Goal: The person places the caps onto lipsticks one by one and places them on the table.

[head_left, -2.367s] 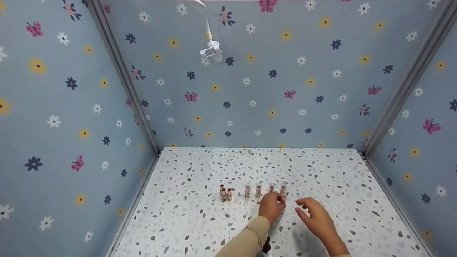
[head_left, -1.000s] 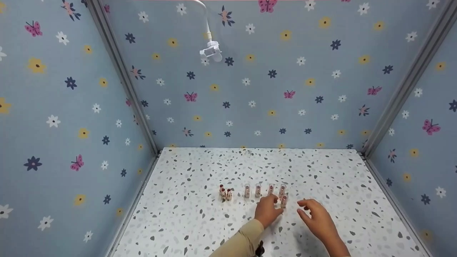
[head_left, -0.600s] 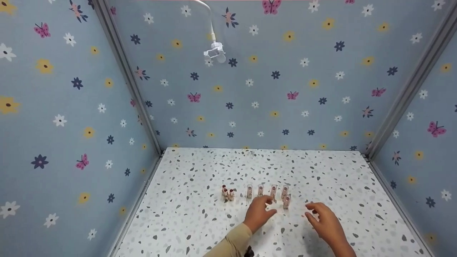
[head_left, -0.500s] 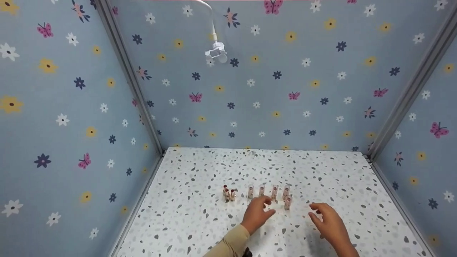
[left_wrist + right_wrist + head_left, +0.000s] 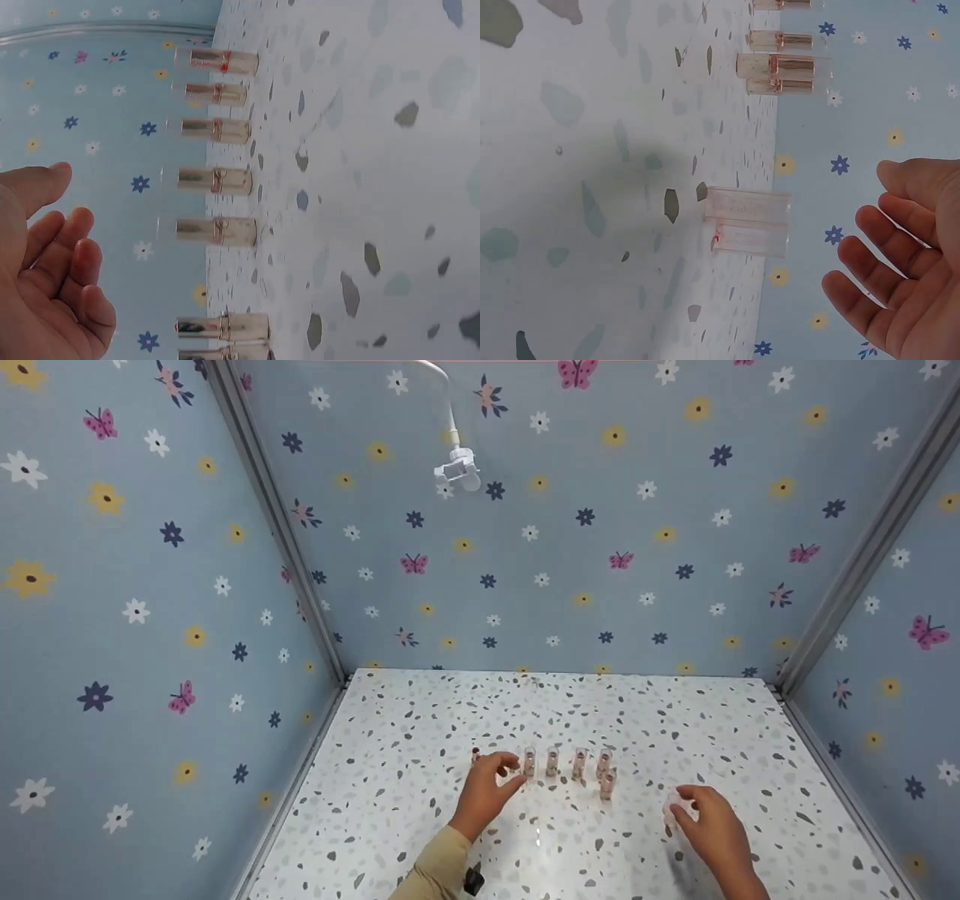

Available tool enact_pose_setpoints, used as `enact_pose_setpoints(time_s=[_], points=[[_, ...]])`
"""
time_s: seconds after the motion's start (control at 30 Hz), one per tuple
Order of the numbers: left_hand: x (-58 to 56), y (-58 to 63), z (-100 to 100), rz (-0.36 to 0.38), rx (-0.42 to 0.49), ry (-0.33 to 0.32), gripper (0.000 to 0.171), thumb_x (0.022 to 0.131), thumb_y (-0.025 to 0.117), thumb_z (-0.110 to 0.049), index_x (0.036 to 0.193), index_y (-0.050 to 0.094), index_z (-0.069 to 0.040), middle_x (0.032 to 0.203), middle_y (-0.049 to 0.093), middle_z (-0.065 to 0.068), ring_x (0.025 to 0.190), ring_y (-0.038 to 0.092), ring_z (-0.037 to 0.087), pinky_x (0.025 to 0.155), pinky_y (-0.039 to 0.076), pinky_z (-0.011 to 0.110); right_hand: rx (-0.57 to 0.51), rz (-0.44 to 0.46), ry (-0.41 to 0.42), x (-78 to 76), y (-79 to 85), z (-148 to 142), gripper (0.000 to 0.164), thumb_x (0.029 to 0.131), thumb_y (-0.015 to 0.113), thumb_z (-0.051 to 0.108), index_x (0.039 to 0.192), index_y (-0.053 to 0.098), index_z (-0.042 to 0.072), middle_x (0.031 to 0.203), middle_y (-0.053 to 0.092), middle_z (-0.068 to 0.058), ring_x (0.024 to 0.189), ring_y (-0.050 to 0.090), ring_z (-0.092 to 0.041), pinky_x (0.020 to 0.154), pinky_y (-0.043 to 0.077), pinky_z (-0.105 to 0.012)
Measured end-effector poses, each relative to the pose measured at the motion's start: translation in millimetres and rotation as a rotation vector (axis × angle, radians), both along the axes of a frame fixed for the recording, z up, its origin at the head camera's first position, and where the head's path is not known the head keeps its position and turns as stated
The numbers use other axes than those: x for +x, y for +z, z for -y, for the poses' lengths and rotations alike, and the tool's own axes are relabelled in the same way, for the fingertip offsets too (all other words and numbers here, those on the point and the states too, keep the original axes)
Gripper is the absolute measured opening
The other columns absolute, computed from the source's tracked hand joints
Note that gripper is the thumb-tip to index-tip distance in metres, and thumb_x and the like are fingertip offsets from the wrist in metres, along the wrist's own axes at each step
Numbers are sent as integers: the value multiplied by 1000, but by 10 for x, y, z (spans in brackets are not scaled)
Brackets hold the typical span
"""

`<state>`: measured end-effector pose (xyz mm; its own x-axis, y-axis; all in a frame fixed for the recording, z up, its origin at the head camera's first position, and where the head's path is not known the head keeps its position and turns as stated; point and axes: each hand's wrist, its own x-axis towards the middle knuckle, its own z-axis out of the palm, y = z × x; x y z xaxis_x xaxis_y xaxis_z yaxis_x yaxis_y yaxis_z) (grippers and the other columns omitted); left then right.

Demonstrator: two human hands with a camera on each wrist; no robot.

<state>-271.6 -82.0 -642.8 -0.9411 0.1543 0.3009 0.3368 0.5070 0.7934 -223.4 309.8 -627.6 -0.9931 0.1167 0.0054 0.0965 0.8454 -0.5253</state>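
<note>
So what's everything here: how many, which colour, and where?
Capped tubes: five, metallic under clear, centre
Uncapped tubes: at least two, metallic, farther left
Loose caps: two, clear, farther right
Table: one, speckled white, beneath
Walls: three, blue floral, around
Posts: two, grey, back corners
Clip holder: one, white, upper centre
Dark object: one, black, bottom edge
Left sleeve: one, tan, beside it
Left hand: one, near uncapped tubes
Right hand: one, near loose caps

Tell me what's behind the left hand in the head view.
Past the left hand, the top of one red-tipped tube shows; its lower part and anything else there are covered by the hand.
</note>
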Motion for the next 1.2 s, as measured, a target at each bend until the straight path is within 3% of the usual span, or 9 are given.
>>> enact_pose_setpoints(time_s=[0.2,0.47,0.6,0.77,0.97,1.2], points=[[16,-15,138,-21,-2,32,24,94,76,-30,116,68,-23,109,68,-1,96,61,24,84,51,35,0,45,-48,-41,-96,-52,45,95,73,28,129,64,0,120,65,-19,107,63,-36,86,51,-54],[21,-114,274,-1,92,86,26,92,79,-26,114,69,-19,102,67,0,93,61,26,85,52,43,-21,125,-195,-66,-195,-28,62,92,76,41,130,59,-6,122,63,-25,109,62,-40,84,51,-54],[23,-148,333,-3,121,125,27,91,79,-27,112,70,-13,99,67,1,92,60,23,84,51,46,-29,154,-242,-72,-237,-11,62,91,76,41,127,60,-7,118,64,-25,103,64,-38,80,51,-51],[10,-202,379,-18,158,175,34,91,80,-29,115,69,-9,104,68,7,95,60,26,85,51,50,-38,171,-269,-88,-287,2,61,91,76,41,124,60,-8,114,65,-25,98,65,-36,77,51,-50],[-40,-320,415,-35,182,277,31,89,82,-20,115,69,-9,106,67,4,96,58,34,84,50,44,-53,203,-279,-132,-302,39,61,91,76,41,124,60,-8,115,64,-25,101,64,-37,80,51,-51],[-113,-461,426,-3,194,385,33,86,84,-17,113,68,-6,105,67,6,94,58,31,82,46,37,0,152,-282,-135,-325,87,55,89,77,37,120,62,-7,106,65,-22,93,65,-33,74,51,-49]])
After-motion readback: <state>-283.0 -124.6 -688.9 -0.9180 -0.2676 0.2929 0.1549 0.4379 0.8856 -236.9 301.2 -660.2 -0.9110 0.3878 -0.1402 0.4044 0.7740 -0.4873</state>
